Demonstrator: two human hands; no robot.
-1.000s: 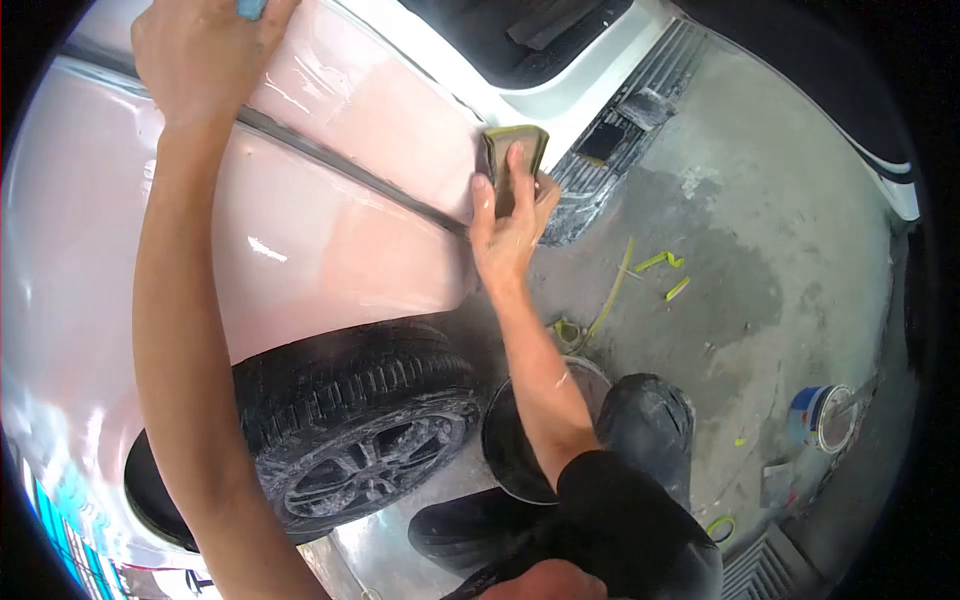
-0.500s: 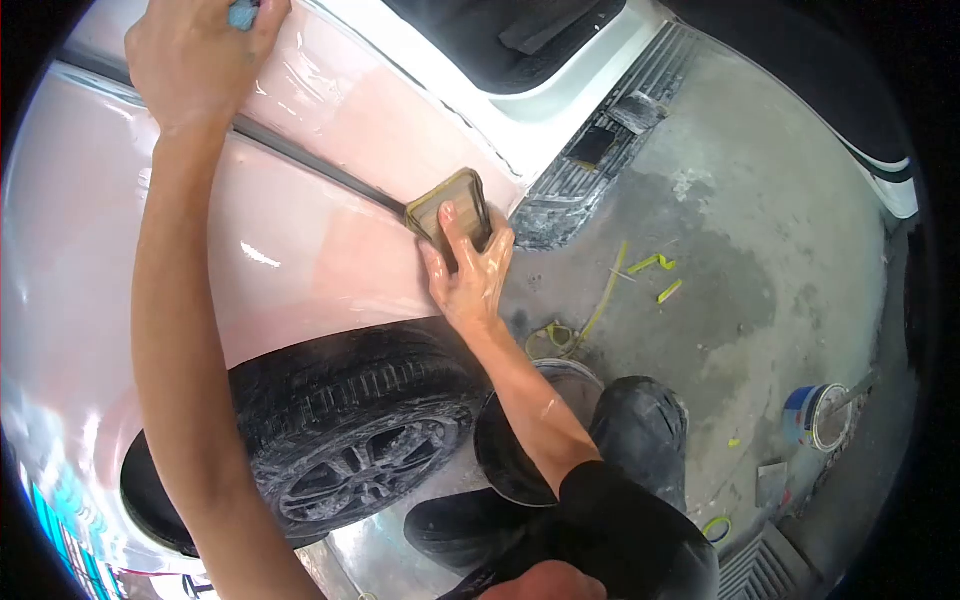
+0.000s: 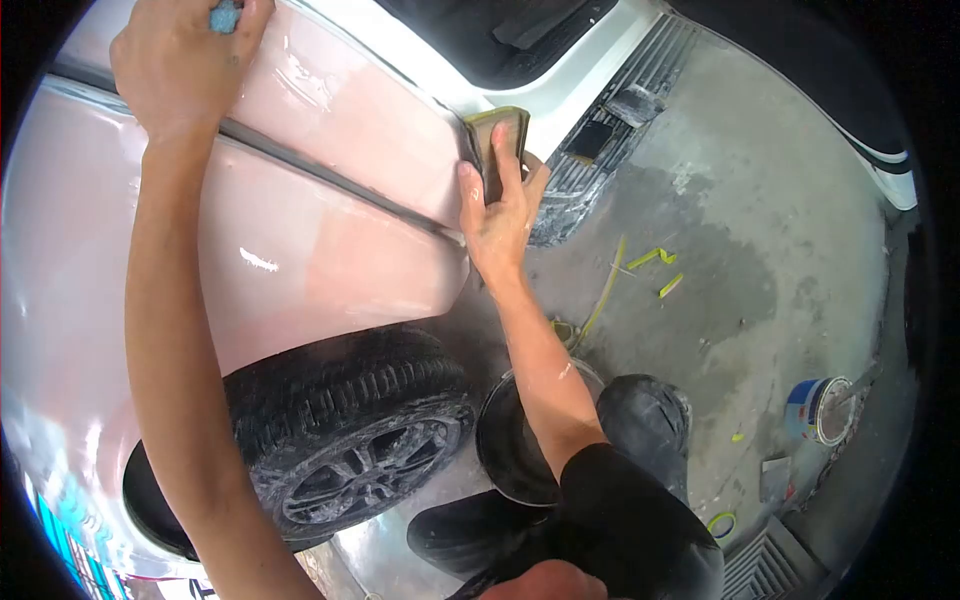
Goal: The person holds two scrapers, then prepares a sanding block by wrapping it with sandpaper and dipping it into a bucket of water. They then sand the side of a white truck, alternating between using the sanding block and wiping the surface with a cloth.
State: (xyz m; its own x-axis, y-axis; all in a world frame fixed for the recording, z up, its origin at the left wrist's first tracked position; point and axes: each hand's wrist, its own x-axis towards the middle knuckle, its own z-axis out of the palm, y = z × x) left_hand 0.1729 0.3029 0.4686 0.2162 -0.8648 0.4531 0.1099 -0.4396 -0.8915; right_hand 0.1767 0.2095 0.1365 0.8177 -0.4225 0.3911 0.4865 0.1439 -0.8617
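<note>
My left hand [image 3: 180, 75] is closed around a light-blue sponge [image 3: 225, 16], at the top of the pale pink, wet car panel [image 3: 300, 200]. Only a small part of the sponge shows between the fingers. My right hand [image 3: 505, 225] grips a flat yellowish-brown sanding block [image 3: 497, 150] with dark edges, thumb and fingers spread over its back. The block lies at the panel's edge, close to the white door sill [image 3: 560, 120]. A dark grey strip [image 3: 330, 172] runs along the panel below it.
Below the panel is a dusty black wheel [image 3: 370, 440]. A dark bucket [image 3: 510, 440] stands between it and my knee [image 3: 645, 430]. Yellow-green tape strips [image 3: 655, 258] lie on the concrete floor [image 3: 720, 330]. To the right are a ribbed side step [image 3: 600, 150] and a paint can [image 3: 820, 410].
My right hand has carried the sanding block up and to the right, from the grey strip to the panel's edge by the sill. My left hand has shifted slightly left.
</note>
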